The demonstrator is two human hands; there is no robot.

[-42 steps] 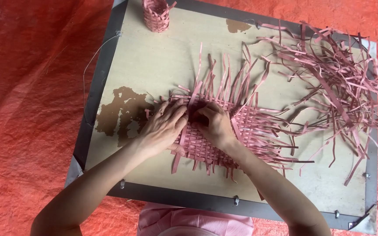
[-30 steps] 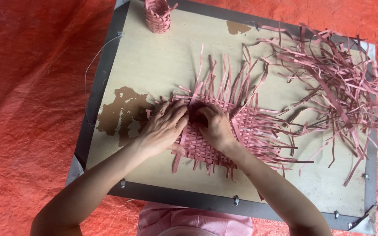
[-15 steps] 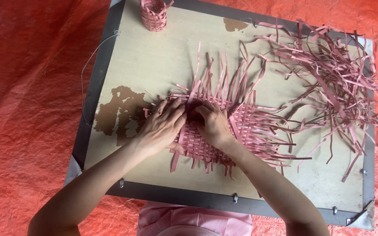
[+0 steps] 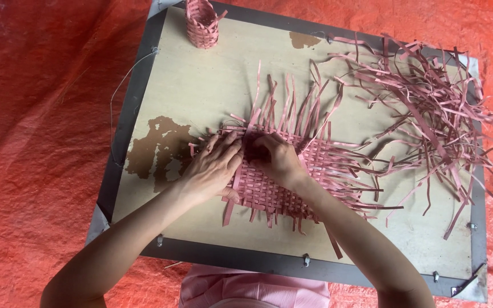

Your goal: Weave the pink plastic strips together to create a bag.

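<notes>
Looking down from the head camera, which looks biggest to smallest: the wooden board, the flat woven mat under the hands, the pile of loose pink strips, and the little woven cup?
1. Wooden board
2. Pile of loose pink strips
3. Flat woven mat, partly hidden by both hands, so its rank against the pile is unsure
4. Little woven cup

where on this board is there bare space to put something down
Bare board lies between the small woven cup and the woven mat, and along the near edge. Crowded: right side under loose pink strips; both hands cover the mat's upper left.
</notes>
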